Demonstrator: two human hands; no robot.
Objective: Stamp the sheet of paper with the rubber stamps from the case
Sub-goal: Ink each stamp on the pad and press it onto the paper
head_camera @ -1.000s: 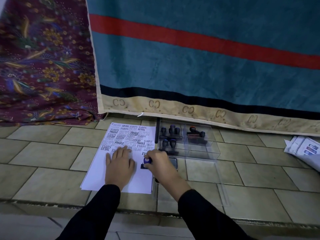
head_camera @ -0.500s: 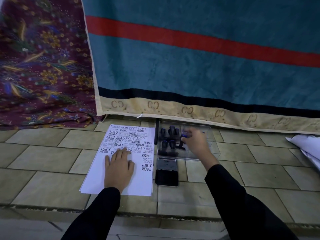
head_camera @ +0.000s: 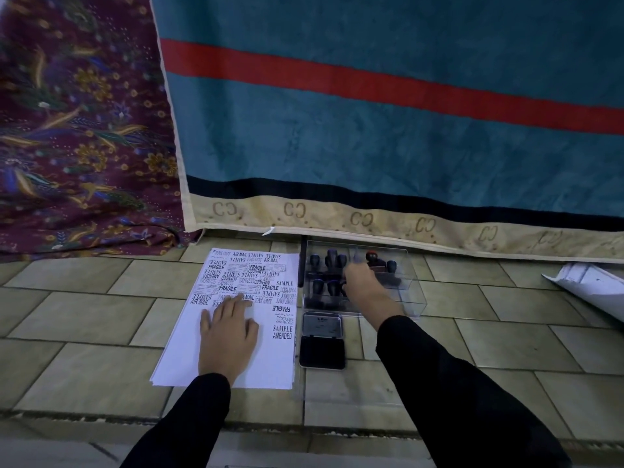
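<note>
Tan floor tiles [head_camera: 84,309], big blue cloth [head_camera: 371,146] behind. Left hand [head_camera: 228,336] flat on the paper [head_camera: 270,359]. Right hand [head_camera: 363,282] in the clear case [head_camera: 412,295], grip too blurry to tell.

Tiled floor [head_camera: 84,319] bears paper [head_camera: 182,359]; alongside, ink pad [head_camera: 322,352], clear case [head_camera: 407,298].

So the left hand [head_camera: 229,332] lies flat, palm down, fingers straight and a bit spread, with its arm coming in straight from below. The right hand [head_camera: 363,285] is stretched further forward, back of the hand up. Its fingertips are too blurry to tell if they're curled. Both arms are in black sleeves [head_camera: 456,383].
</note>
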